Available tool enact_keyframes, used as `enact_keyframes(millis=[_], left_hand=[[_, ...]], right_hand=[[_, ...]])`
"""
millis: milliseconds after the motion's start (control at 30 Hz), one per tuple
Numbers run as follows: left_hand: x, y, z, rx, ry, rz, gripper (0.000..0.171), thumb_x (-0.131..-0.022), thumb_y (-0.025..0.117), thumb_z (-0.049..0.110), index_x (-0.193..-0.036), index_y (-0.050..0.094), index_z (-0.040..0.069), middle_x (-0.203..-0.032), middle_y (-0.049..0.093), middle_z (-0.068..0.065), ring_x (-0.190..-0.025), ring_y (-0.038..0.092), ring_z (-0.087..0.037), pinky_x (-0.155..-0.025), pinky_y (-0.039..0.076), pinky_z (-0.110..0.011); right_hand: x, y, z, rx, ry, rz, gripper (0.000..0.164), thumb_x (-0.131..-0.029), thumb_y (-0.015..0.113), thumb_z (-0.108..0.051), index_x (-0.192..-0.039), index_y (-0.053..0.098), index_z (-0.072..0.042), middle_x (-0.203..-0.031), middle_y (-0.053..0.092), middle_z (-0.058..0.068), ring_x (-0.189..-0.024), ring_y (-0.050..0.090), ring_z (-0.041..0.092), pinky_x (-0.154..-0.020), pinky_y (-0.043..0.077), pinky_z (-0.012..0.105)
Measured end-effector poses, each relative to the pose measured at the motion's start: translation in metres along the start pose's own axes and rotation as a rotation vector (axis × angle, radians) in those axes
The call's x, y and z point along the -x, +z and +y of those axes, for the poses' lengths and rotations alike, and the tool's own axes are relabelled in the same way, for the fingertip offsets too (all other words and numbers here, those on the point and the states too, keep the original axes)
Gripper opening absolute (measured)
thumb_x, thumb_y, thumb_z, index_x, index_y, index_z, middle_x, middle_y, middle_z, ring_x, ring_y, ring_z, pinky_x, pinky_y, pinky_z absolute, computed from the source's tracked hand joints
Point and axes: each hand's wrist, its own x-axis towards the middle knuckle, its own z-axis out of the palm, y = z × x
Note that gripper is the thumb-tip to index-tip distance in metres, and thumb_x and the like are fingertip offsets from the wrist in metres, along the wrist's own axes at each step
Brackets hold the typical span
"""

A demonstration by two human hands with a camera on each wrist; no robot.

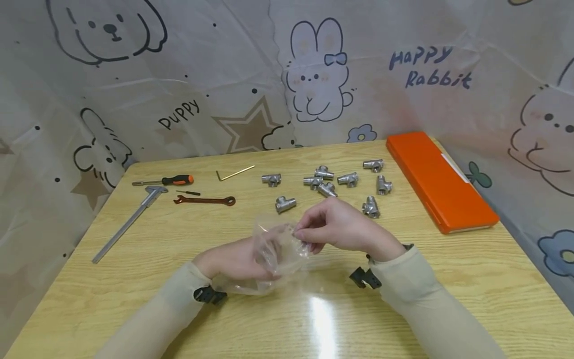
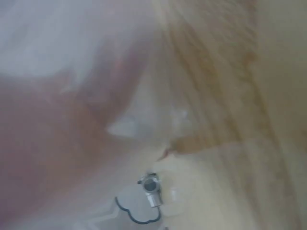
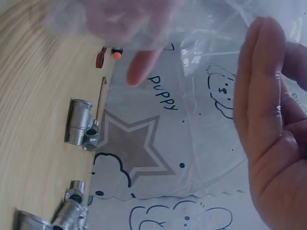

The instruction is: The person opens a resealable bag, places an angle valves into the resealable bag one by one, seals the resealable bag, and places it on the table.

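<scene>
Head view: we count nine metal fittings point(image 1: 348, 180), one clear bag point(image 1: 287, 262), the right hand point(image 1: 343, 230) pinching it! Whether the left hand point(image 1: 237, 260) grips, we can't tell.

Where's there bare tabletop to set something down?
Free: between the caliper, the wrench and the left hand; also between the right sleeve and the orange case. Crowded: around the clustered metal fittings beyond the right hand.
</scene>
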Motion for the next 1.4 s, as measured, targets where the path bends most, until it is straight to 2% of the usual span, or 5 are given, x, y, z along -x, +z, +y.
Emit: enact_keyframes(millis=[467,667,833,1000,1400], left_hand=[[0.009,0.001,0.013,-0.125,-0.019,-0.094,0.080,-0.087,0.070,0.049,-0.155,0.032,0.029,-0.152,0.036,0.001,-0.134,0.039,-0.019,-0.109,0.035,-0.046],[-0.003,0.002,0.011,0.008,0.264,-0.016,0.106,-0.078,0.084,0.018,-0.158,0.014,0.023,-0.157,0.026,-0.005,-0.135,0.040,-0.023,-0.110,0.036,-0.045],[-0.011,0.004,0.012,0.093,0.431,-0.005,0.094,-0.076,0.083,0.007,-0.150,0.026,0.018,-0.148,0.041,-0.010,-0.131,0.047,-0.026,-0.107,0.041,-0.043],[-0.004,0.003,0.015,0.153,0.304,0.005,0.090,-0.077,0.083,0.008,-0.150,0.031,0.021,-0.134,0.051,-0.013,-0.117,0.057,-0.023,-0.101,0.047,-0.041],[0.022,-0.006,0.017,-0.420,-0.038,0.266,0.080,-0.079,0.074,0.015,-0.152,0.040,0.021,-0.147,0.048,0.011,-0.138,0.036,-0.008,-0.118,0.001,-0.057]], right_hand=[[0.008,0.000,-0.011,0.043,-0.174,0.007,0.010,-0.091,0.071,-0.006,-0.099,0.076,-0.002,-0.083,0.071,0.006,-0.067,0.066,0.021,-0.063,0.060,0.035],[0.010,0.003,-0.011,0.015,-0.140,-0.009,0.007,-0.091,0.071,-0.006,-0.096,0.075,-0.004,-0.082,0.070,0.009,-0.068,0.065,0.023,-0.064,0.060,0.037],[0.013,0.002,-0.010,0.054,-0.138,0.013,0.007,-0.091,0.072,-0.008,-0.097,0.076,-0.009,-0.081,0.070,0.006,-0.068,0.065,0.021,-0.064,0.059,0.039],[0.019,-0.001,-0.006,0.091,-0.128,0.053,0.006,-0.091,0.072,-0.009,-0.095,0.075,-0.007,-0.078,0.070,0.003,-0.066,0.065,0.021,-0.062,0.059,0.038],[0.012,0.025,0.019,0.332,0.056,0.275,0.008,-0.087,0.067,-0.003,-0.082,0.073,-0.005,-0.067,0.065,-0.004,-0.055,0.061,0.011,-0.049,0.052,0.027]])
